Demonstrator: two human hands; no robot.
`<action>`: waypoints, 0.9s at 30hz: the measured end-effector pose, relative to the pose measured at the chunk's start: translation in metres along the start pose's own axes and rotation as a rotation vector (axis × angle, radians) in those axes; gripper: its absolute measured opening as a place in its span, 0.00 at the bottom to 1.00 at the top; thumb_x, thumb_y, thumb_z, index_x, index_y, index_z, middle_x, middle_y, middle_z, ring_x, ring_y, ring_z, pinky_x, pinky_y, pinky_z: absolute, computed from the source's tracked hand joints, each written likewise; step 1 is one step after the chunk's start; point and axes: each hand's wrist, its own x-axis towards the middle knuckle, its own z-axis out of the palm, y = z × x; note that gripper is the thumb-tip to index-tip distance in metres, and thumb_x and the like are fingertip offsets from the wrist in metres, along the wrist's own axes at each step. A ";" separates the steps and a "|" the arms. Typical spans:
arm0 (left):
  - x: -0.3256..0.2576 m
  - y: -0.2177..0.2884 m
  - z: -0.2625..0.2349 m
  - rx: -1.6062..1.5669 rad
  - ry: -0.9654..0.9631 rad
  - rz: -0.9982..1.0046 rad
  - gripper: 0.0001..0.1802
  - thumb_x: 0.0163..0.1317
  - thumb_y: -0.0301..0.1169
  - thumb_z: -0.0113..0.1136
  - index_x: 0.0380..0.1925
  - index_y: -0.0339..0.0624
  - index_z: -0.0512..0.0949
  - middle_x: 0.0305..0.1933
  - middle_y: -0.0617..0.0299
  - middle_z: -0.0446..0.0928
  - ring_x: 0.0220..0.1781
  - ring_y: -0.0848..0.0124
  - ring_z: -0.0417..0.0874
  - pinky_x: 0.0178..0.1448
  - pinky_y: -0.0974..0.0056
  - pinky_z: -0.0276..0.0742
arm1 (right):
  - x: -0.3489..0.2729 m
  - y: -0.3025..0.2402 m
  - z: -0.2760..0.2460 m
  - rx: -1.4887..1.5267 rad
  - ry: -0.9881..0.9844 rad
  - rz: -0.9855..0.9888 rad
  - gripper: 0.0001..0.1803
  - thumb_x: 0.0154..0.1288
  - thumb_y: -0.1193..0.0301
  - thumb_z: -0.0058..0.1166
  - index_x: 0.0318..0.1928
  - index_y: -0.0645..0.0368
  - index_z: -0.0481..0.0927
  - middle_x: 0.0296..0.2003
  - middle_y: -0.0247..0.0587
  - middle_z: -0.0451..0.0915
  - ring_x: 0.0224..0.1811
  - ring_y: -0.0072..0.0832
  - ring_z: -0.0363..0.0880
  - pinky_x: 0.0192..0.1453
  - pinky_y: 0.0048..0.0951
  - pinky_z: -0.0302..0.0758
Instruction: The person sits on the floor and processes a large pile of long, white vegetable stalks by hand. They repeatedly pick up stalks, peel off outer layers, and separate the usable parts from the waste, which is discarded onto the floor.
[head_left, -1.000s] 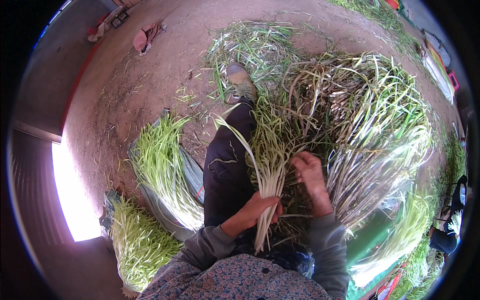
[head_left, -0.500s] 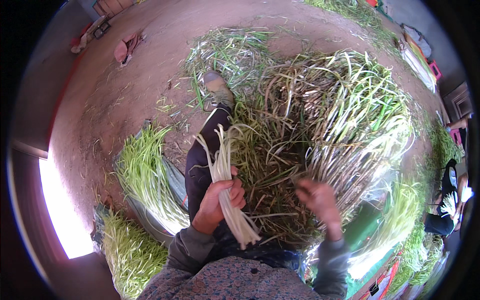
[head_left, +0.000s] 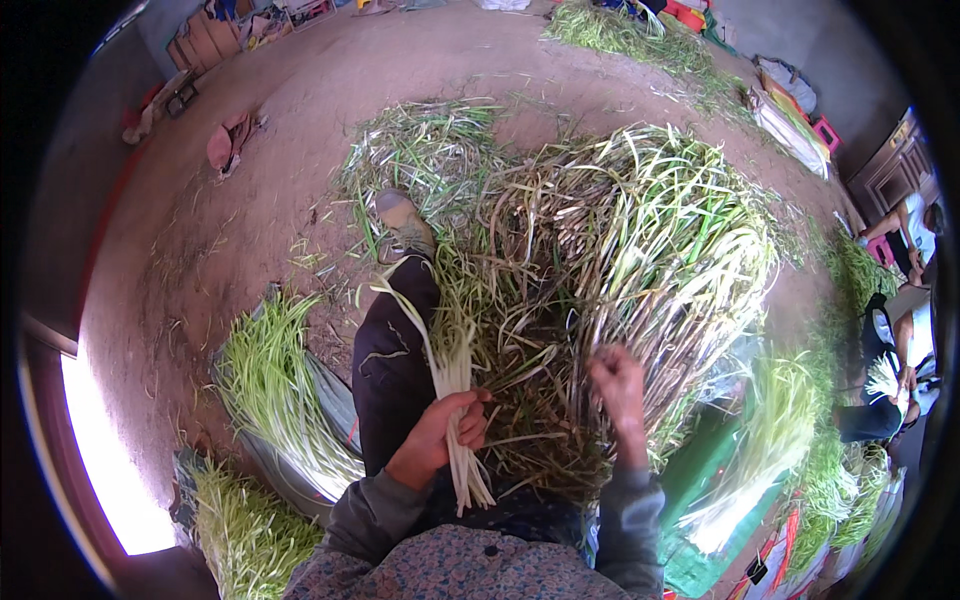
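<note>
My left hand (head_left: 440, 435) is closed round a bundle of long, pale chive-like stalks (head_left: 456, 365). Their leafy tips point away from me over my leg, and the cut-looking white ends hang toward my lap. My right hand (head_left: 620, 395) is a short way to the right, above the near edge of a large heap of the same kind of stalks (head_left: 660, 250), green and brown with dry leaves. Its fingers are curled together; whether a thin leaf is between them I cannot make out. Loose trimmed leaves (head_left: 510, 400) lie between my hands.
Bundled pale green stalks (head_left: 270, 370) lie on my left, with another pile (head_left: 245, 510) nearer. At right, more stalks (head_left: 760, 440) rest on a green crate-like surface (head_left: 700, 490). My shoe (head_left: 405, 220) is beside scattered leaves (head_left: 430, 140). Other people (head_left: 905, 370) work at far right.
The view has shifted, so the heap sits lower and more to the left. The bundle in my left hand hangs more upright. My right hand stays near the heap's edge, less blurred now.
</note>
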 end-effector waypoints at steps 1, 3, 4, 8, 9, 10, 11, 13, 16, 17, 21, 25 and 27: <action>-0.005 0.008 0.007 0.050 -0.018 0.055 0.12 0.61 0.33 0.43 0.39 0.38 0.69 0.12 0.68 0.58 0.12 0.77 0.58 0.20 0.69 0.57 | -0.021 -0.022 0.005 0.236 -0.128 0.029 0.04 0.55 0.77 0.50 0.25 0.61 0.73 0.20 0.36 0.72 0.14 0.17 0.69 0.14 0.18 0.68; -0.010 0.019 0.025 0.178 -0.047 0.164 0.11 0.59 0.34 0.46 0.36 0.38 0.69 0.12 0.68 0.60 0.11 0.76 0.61 0.19 0.69 0.58 | -0.057 -0.036 0.016 0.232 -0.248 -0.093 0.07 0.55 0.78 0.52 0.23 0.60 0.70 0.15 0.29 0.68 0.13 0.12 0.64 0.14 0.16 0.62; -0.010 0.021 0.032 0.225 -0.013 0.198 0.10 0.59 0.32 0.47 0.36 0.37 0.70 0.12 0.67 0.61 0.12 0.76 0.62 0.19 0.69 0.58 | -0.067 -0.041 0.019 0.231 -0.273 -0.034 0.08 0.55 0.78 0.53 0.23 0.60 0.69 0.13 0.27 0.65 0.12 0.11 0.62 0.14 0.16 0.60; -0.003 0.023 0.052 0.371 0.017 0.272 0.14 0.59 0.27 0.49 0.44 0.33 0.69 0.14 0.64 0.67 0.15 0.76 0.69 0.20 0.72 0.65 | -0.063 -0.023 0.030 0.152 -0.264 -0.099 0.06 0.55 0.79 0.53 0.27 0.62 0.69 0.15 0.26 0.68 0.15 0.10 0.62 0.16 0.15 0.59; -0.001 0.024 0.058 0.454 0.031 0.287 0.14 0.59 0.27 0.49 0.44 0.33 0.69 0.14 0.64 0.67 0.15 0.76 0.69 0.20 0.73 0.65 | -0.065 -0.027 0.034 0.123 -0.273 -0.137 0.06 0.54 0.79 0.54 0.27 0.62 0.69 0.15 0.27 0.68 0.15 0.10 0.62 0.16 0.15 0.59; 0.000 0.024 0.064 0.536 0.046 0.299 0.14 0.59 0.28 0.50 0.44 0.32 0.69 0.14 0.64 0.67 0.15 0.77 0.69 0.20 0.73 0.64 | -0.067 -0.032 0.036 0.095 -0.280 -0.176 0.06 0.54 0.79 0.54 0.27 0.62 0.69 0.15 0.27 0.68 0.15 0.11 0.62 0.17 0.16 0.59; 0.004 0.021 0.068 0.544 0.063 0.327 0.14 0.58 0.28 0.52 0.44 0.32 0.69 0.16 0.64 0.69 0.15 0.77 0.69 0.20 0.74 0.65 | -0.068 -0.034 0.037 0.054 -0.285 -0.213 0.06 0.53 0.79 0.55 0.27 0.62 0.70 0.15 0.28 0.68 0.15 0.11 0.61 0.17 0.16 0.59; 0.013 0.019 0.066 0.580 0.063 0.369 0.11 0.56 0.25 0.54 0.40 0.33 0.70 0.18 0.63 0.70 0.16 0.76 0.71 0.19 0.73 0.66 | -0.069 -0.035 0.038 -0.015 -0.270 -0.283 0.06 0.53 0.79 0.55 0.27 0.62 0.70 0.15 0.28 0.68 0.15 0.12 0.62 0.18 0.16 0.60; 0.021 0.017 0.060 0.590 0.036 0.420 0.09 0.55 0.24 0.56 0.36 0.34 0.71 0.19 0.63 0.71 0.15 0.76 0.71 0.16 0.73 0.65 | -0.071 -0.035 0.037 -0.071 -0.313 -0.253 0.06 0.53 0.77 0.55 0.29 0.63 0.72 0.19 0.35 0.72 0.18 0.17 0.68 0.21 0.22 0.66; 0.022 0.016 0.058 0.594 0.025 0.439 0.09 0.55 0.24 0.56 0.35 0.34 0.71 0.20 0.63 0.71 0.14 0.76 0.70 0.16 0.73 0.65 | -0.071 -0.034 0.036 -0.084 -0.343 -0.224 0.06 0.53 0.76 0.55 0.30 0.63 0.73 0.20 0.39 0.74 0.19 0.20 0.70 0.23 0.24 0.68; 0.026 0.015 0.057 0.559 0.060 0.423 0.08 0.54 0.25 0.57 0.34 0.34 0.72 0.21 0.62 0.72 0.13 0.76 0.70 0.15 0.73 0.65 | -0.063 -0.035 0.031 0.283 -0.244 -0.069 0.06 0.58 0.73 0.53 0.31 0.62 0.72 0.17 0.29 0.70 0.18 0.13 0.66 0.21 0.14 0.66; 0.026 0.036 0.045 0.528 0.235 0.521 0.15 0.55 0.25 0.54 0.44 0.36 0.71 0.15 0.65 0.69 0.11 0.76 0.70 0.13 0.73 0.66 | -0.043 -0.022 0.028 0.063 -0.134 -0.171 0.06 0.57 0.75 0.52 0.34 0.64 0.74 0.18 0.38 0.74 0.17 0.19 0.72 0.21 0.22 0.68; 0.019 0.049 0.037 0.424 0.310 0.502 0.17 0.55 0.26 0.54 0.47 0.36 0.70 0.15 0.65 0.68 0.11 0.75 0.68 0.14 0.71 0.65 | -0.040 -0.020 0.022 -0.061 0.036 -0.182 0.07 0.56 0.76 0.51 0.36 0.64 0.74 0.16 0.42 0.74 0.15 0.24 0.72 0.21 0.25 0.69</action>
